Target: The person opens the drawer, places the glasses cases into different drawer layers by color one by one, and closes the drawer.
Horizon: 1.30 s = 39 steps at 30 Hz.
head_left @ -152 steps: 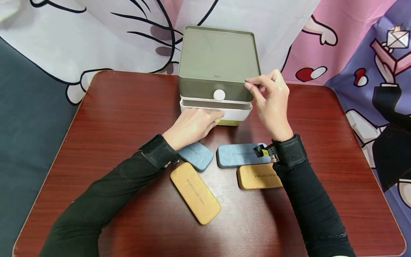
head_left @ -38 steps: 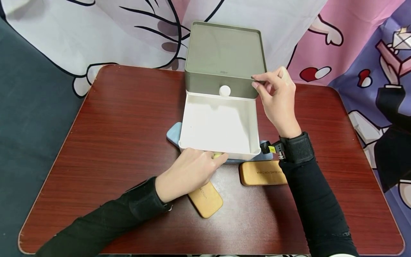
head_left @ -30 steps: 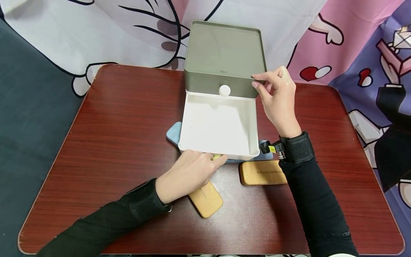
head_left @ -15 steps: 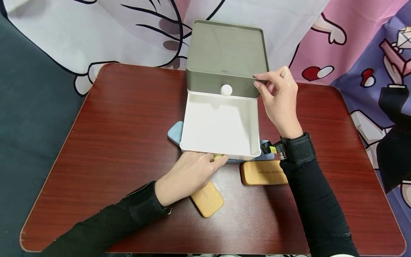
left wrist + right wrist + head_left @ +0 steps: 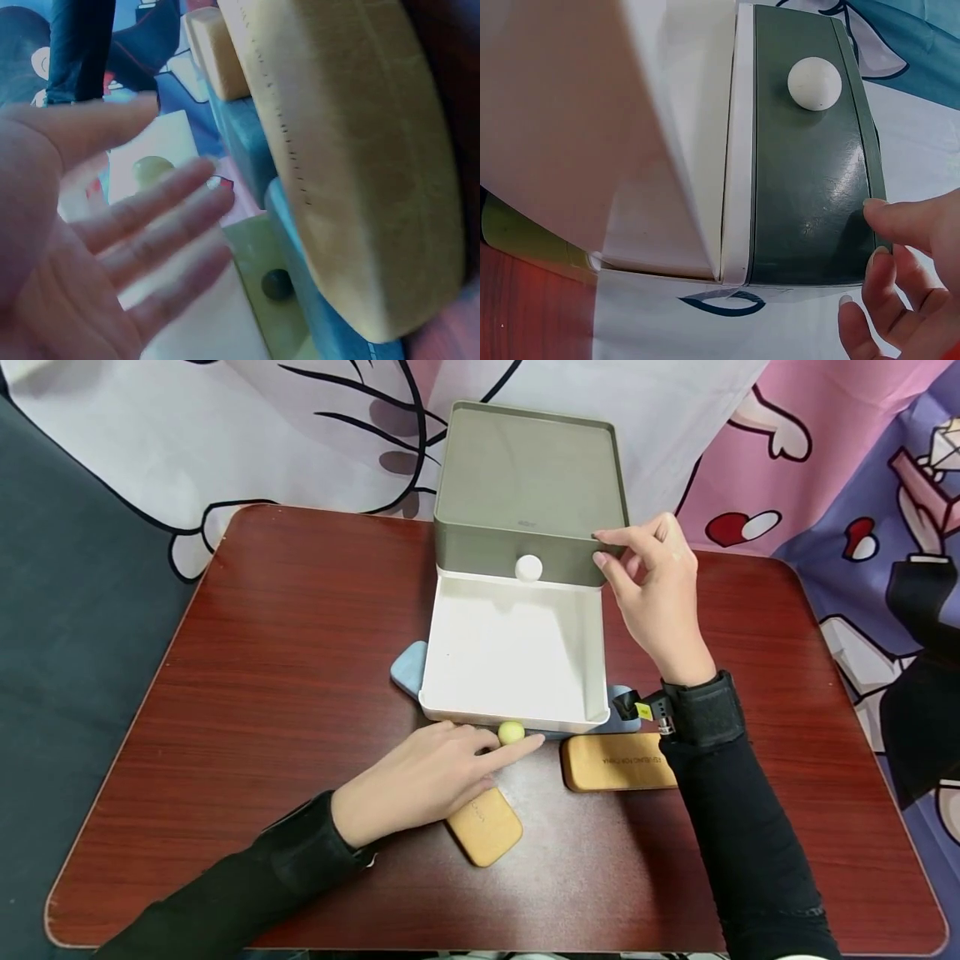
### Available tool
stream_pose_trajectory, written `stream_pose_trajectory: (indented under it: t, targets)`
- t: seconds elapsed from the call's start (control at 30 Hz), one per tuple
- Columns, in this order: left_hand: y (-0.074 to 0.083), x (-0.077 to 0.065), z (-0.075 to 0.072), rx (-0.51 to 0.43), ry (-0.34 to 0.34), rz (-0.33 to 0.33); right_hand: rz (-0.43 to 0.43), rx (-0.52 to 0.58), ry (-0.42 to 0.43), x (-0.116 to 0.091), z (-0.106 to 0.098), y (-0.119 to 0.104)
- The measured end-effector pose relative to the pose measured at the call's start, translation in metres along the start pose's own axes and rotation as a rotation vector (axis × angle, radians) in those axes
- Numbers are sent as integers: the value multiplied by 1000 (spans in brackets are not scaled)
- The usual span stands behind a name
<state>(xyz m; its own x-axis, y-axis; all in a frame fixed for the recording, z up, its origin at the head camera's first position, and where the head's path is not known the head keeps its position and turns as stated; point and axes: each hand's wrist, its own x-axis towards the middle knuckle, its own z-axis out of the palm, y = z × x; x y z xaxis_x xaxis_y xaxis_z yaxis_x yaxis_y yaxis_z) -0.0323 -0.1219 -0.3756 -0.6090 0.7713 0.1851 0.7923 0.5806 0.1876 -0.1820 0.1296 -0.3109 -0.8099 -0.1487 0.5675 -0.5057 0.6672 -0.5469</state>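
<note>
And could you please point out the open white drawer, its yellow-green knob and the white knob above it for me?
Open white drawer (image 5: 517,652): head view, on its bare floor.
Yellow-green knob (image 5: 512,732): head view, on its rounded top.
White knob (image 5: 814,83): right wrist view, on its round front.

Smooth plastic drawer (image 5: 517,647), glossy tabletop (image 5: 315,643)

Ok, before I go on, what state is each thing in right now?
Left grip: open, fingers spread
Right grip: pinching the storage box's top front edge
Storage box: upright
Upper olive drawer: shut
Lower white drawer: pulled open
Yellow-green knob: not held
Left blue case: partly hidden by drawer
Right blue case: same
Left yellow case: flat, partly hidden
Right yellow case: flat, partly hidden
</note>
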Motion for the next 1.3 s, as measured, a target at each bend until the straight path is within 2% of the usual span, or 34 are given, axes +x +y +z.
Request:
stream_pose_trajectory:
  t: [0.2,0.3,0.43,0.57,0.7,0.83,1.1,1.3]
  targets:
    - [-1,-11,-1,-108,-149,78,0,0,-12,0,-1,-1]
    - [1,-13,1,-108,-207,112,2,6,-14,0,-1,-1]
    - [2,-15,6,-85,-247,121,3,4,-17,-1,-1,0]
    - [1,-16,11,-29,-254,120,1,5,-30,-1,-2,1]
    - [-1,-17,15,32,-209,128,-14,4,-42,-1,-3,2]
    - [-4,-16,20,54,-175,140,-26,-2,-56,0,-5,3]
    - [-6,-13,22,70,-244,152,-21,1,-72,0,-6,3]
    - [-6,-11,21,89,-240,165,-10,8,-80,0,-7,3]
